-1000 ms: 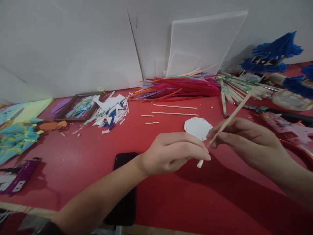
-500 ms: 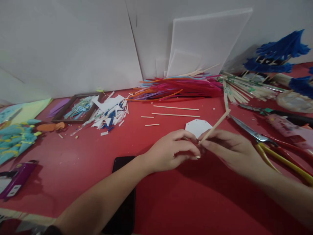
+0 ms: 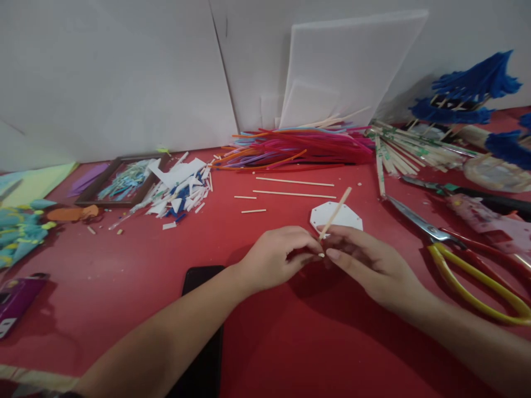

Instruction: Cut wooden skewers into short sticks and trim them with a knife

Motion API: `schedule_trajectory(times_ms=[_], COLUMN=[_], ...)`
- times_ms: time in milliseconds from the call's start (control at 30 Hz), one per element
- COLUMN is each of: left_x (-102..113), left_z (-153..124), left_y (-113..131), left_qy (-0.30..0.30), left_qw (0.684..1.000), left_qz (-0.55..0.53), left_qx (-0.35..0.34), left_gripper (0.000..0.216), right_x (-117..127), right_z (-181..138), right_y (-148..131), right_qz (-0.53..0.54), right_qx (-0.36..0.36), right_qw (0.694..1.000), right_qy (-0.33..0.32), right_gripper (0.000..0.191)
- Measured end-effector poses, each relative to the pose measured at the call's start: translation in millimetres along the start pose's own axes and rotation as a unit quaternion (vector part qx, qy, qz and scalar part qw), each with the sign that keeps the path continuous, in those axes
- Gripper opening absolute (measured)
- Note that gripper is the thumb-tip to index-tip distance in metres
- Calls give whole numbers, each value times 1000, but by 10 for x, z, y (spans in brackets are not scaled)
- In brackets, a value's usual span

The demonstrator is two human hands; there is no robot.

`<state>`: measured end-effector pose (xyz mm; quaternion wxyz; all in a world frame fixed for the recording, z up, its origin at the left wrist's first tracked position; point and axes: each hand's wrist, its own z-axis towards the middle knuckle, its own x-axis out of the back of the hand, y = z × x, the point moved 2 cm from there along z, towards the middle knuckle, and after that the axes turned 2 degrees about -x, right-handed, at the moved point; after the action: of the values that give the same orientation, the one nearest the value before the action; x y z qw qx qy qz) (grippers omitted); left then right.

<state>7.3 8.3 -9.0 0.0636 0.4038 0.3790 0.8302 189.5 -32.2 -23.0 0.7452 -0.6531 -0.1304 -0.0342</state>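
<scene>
Left hand [image 3: 276,258] and right hand [image 3: 365,265]: fingertips meeting, both pinched on 1 wooden stick [image 3: 335,213] slanting over white octagon [image 3: 344,216], red table [image 3: 290,331].

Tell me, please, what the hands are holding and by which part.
A thin wooden stick, pinched at its lower end by both the left hand and the right hand.

Lower end of the wooden stick [image 3: 336,213] behind the fingers [image 3: 305,246]; black phone [image 3: 198,279] partly under the left forearm [image 3: 166,337]
</scene>
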Motion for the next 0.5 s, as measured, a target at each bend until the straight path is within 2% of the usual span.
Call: schedule_trajectory(times_ms=[100, 233, 333, 500], left_x=[-6, -45, -59, -59], left_z=[-5, 10, 14, 0], left_y=[-32, -25, -7, -39], left_qy=[20, -4, 2, 76], left_qw=[1000, 1000, 999, 983], left_qz=[14, 29, 19, -118], left_qx=[15, 7, 38, 118], left_gripper=[10, 16, 16, 22], right_x=[-32, -15, 15, 53], right_z=[-36, -46, -31, 9], right_y=[27, -19, -62, 17], right_qz=[-10, -114, -146, -38], right_qx=[16, 44, 74, -23], right_qw=[999, 991, 984, 995], right_qy=[33, 62, 65, 85], right_gripper=[37, 18, 13, 22])
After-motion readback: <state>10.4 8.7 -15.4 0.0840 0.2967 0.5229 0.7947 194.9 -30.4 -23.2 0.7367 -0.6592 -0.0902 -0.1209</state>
